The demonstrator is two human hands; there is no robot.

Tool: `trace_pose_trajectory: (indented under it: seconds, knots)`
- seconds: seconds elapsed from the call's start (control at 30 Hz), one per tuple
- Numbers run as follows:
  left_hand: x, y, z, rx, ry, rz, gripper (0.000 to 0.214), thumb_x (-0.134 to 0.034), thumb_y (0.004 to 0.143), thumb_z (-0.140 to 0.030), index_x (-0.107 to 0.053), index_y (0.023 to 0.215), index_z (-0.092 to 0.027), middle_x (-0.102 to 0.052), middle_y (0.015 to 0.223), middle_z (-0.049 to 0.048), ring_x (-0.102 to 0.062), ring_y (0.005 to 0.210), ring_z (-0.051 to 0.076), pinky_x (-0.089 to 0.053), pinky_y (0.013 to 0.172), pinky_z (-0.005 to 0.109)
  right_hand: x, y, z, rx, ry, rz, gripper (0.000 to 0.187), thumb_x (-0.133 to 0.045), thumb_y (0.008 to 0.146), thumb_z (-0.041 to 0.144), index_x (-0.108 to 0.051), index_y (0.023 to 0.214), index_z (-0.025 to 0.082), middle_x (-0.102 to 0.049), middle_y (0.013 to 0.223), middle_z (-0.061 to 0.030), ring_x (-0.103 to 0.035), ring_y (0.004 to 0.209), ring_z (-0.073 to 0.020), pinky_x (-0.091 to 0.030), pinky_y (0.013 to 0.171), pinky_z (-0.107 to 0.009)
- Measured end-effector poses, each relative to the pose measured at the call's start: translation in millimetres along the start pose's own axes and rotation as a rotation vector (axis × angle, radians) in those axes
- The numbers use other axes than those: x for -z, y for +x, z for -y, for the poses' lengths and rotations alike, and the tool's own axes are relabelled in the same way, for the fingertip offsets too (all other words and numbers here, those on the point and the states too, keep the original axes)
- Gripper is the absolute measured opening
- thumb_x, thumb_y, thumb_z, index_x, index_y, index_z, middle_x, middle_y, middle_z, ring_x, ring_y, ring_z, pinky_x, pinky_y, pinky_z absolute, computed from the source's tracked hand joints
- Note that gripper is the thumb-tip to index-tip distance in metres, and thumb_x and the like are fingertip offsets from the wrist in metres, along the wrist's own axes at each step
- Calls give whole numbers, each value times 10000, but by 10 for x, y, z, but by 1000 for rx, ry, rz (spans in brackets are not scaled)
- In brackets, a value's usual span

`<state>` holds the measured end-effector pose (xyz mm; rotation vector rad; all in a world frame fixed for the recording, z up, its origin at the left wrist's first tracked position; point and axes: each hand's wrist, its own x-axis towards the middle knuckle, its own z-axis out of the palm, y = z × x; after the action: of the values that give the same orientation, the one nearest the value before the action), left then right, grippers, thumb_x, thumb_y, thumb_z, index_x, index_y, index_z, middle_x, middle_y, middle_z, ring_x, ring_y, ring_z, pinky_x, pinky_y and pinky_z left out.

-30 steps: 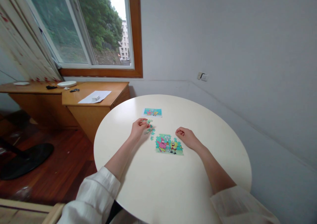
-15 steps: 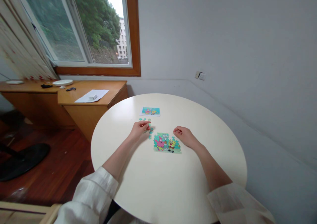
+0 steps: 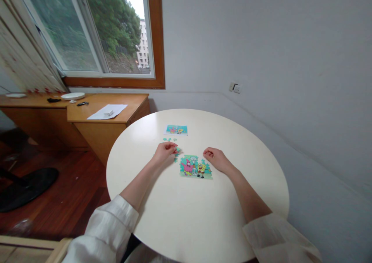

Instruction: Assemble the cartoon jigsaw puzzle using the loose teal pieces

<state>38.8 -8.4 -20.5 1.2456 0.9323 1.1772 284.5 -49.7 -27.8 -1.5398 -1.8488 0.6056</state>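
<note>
A partly built cartoon jigsaw puzzle (image 3: 195, 167) lies in the middle of the round white table (image 3: 197, 212). My left hand (image 3: 164, 152) rests just left of it, fingers curled onto several loose teal pieces (image 3: 176, 153). My right hand (image 3: 215, 158) lies at the puzzle's upper right corner, fingers curled in, with nothing visible in them. More loose pieces (image 3: 169, 140) sit behind my left hand. A small reference picture (image 3: 176, 129) of the same cartoon lies further back.
A wooden desk (image 3: 116, 117) stands left of the table, holding a sheet of paper (image 3: 107, 111), a white plate (image 3: 73, 96) and small dark items. A window is above it. A black chair base (image 3: 26, 187) sits on the wooden floor at left. Grey walls close the right side.
My left hand has lowered from the farther loose pieces onto the pieces beside the puzzle. My right hand has hardly moved. The view shifted slightly.
</note>
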Motion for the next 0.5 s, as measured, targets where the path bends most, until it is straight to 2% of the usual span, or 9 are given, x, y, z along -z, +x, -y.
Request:
trace_pose_trajectory:
  seconds: [0.1,0.2,0.27,0.37,0.5]
  knots:
    - [-36,-46,-57,-3,18,27,232,-723,542,-227,-624,715,-109,-616,568,12,-579,543,124,-469,625,297,-2,-3,109,7,45,-59,167,-476,721,300,-581,722,170,-552,626,2,-488,590,-113,-387,578,-237]
    - [-116,-121,-118,-21,27,109,268,-710,547,-209,-607,779,-123,-613,561,-4,-588,543,129,-470,608,286,-30,-14,301,28,140,-117,189,-494,725,311,-604,756,161,-601,686,-24,-532,648,-128,-417,624,-250]
    - [-183,-172,-138,-6,35,159,268,-704,554,-205,-586,783,-131,-622,556,-1,-596,540,131,-475,608,281,-72,-32,446,59,223,-86,220,-499,738,321,-628,801,156,-639,753,-41,-561,695,-137,-434,660,-260]
    - [-269,-225,-124,20,33,201,269,-713,550,-213,-566,761,-133,-628,538,3,-604,536,134,-477,597,270,-154,-73,625,103,275,29,239,-498,755,299,-661,869,166,-672,856,-54,-593,775,-152,-448,726,-281]
    - [-308,-240,-72,41,1,221,289,-738,538,-262,-547,712,-132,-620,506,2,-604,517,135,-482,582,267,-241,-115,701,160,282,92,251,-508,755,260,-678,919,176,-672,943,-69,-603,848,-175,-456,767,-305]
